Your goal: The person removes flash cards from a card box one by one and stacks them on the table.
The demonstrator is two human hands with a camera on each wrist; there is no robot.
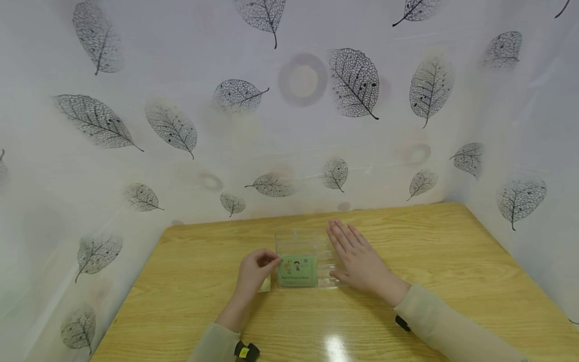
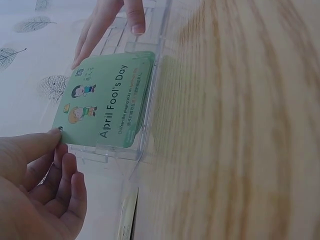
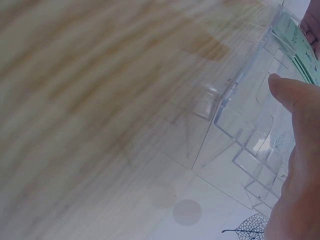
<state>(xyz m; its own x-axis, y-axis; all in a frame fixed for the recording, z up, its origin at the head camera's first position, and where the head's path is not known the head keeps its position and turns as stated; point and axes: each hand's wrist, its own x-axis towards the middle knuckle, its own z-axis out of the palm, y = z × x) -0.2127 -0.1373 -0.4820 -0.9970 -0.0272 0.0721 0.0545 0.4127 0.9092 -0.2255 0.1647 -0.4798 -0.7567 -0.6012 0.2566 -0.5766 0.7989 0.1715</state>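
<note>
While the left hand (image 1: pixel 253 274) pinches a green card (image 1: pixel 297 272) by one corner, the right hand (image 1: pixel 362 259) lies at a clear plastic box (image 1: pixel 326 274).
The card, printed "April Fool's Day" with two cartoon children, sits over the left part of the box, on the bench (image 1: pixel 181 301), with more green layers beneath it; the right hand's fingers are straight, its thumb spread wide over the box's right part, and a pale yellowish piece (image 1: pixel 265 285) lies just beside the left hand.

Cards (image 1: pixel 297 272) apparently in box (image 1: pixel 324 278) on table (image 1: pixel 416 241)
</note>
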